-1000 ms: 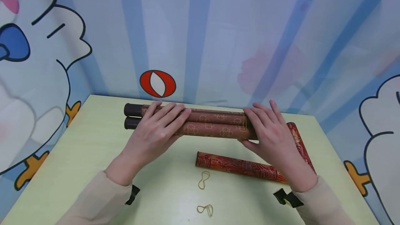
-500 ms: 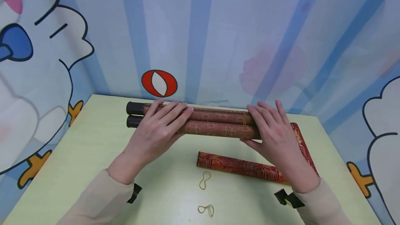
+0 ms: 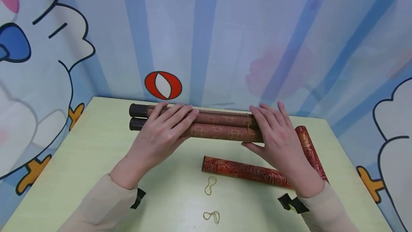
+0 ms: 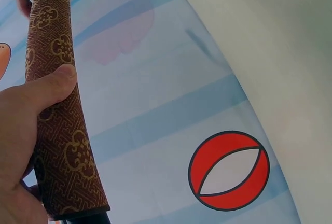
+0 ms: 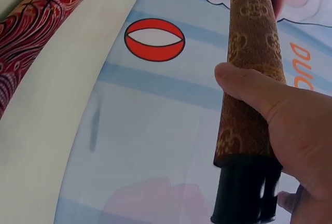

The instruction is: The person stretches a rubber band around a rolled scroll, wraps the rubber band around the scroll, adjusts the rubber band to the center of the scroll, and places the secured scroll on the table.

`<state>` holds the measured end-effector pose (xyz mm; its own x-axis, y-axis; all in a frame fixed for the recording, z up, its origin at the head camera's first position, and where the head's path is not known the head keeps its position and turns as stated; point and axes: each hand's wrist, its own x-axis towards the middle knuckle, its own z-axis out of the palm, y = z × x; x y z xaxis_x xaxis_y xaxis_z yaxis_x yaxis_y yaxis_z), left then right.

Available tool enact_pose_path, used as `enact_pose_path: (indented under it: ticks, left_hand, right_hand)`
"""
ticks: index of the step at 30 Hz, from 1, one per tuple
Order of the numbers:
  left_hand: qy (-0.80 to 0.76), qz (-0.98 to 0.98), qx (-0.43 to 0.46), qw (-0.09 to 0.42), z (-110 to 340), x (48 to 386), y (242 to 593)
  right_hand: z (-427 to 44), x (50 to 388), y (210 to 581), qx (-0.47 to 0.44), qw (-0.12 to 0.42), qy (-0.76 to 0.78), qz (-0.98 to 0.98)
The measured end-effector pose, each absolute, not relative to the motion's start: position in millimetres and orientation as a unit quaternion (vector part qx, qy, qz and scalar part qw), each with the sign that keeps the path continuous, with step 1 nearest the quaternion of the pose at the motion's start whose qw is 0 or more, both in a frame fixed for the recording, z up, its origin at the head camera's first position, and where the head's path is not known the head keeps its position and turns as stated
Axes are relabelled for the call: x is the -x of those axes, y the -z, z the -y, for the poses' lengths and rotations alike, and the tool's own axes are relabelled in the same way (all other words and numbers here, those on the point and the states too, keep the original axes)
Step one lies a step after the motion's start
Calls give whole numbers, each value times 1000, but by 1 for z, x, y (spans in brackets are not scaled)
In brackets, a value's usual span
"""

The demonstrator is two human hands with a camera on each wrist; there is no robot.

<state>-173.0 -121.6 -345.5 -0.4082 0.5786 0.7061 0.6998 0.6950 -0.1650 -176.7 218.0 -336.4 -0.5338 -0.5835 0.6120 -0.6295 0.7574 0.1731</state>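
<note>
Two brown scroll-like rolls [image 3: 219, 125] with gold flower patterns and black ends lie side by side in the air above the table. My left hand [image 3: 161, 135] grips them near their left end; its thumb [image 4: 65, 76] presses on the patterned surface in the left wrist view. Around the other end, my right hand [image 3: 278, 135] holds both, with the thumb across the cloth in the right wrist view. A thin yellowish rubber band [image 3: 249, 122] circles the rolls just beside the right fingers. Parts of the rolls are hidden behind both hands.
On the pale table [image 3: 96, 142] lies a red patterned roll [image 3: 244, 170], partly behind my right forearm. Another red roll [image 3: 310, 149] slants at the right. Two loose rubber bands, one upper [image 3: 210, 185] and one lower [image 3: 211, 217], lie near the front. A printed cloth backdrop [image 3: 231, 46] stands behind.
My right hand has shifted slightly left along the rolls, and the band beside its fingers looks more bunched together. The left hand keeps its place on the rolls.
</note>
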Motion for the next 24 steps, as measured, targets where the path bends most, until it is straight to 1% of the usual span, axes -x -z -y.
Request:
enact_pose_path:
  ticks: [8,14,18,24]
  left_hand:
    - [85,831,385,393,120,174,348]
    - [85,837,381,383,121,174,348]
    - [85,843,379,373,124,174,349]
    - [85,839,383,377,121,173,350]
  right_hand:
    - [-214,181,341,-351,339,-35,872]
    - [-208,182,342,-362,343,-26,866]
    - [-213,179,343,-346,338,-32,875]
    - [-208,181,344,-352,335,-35,874]
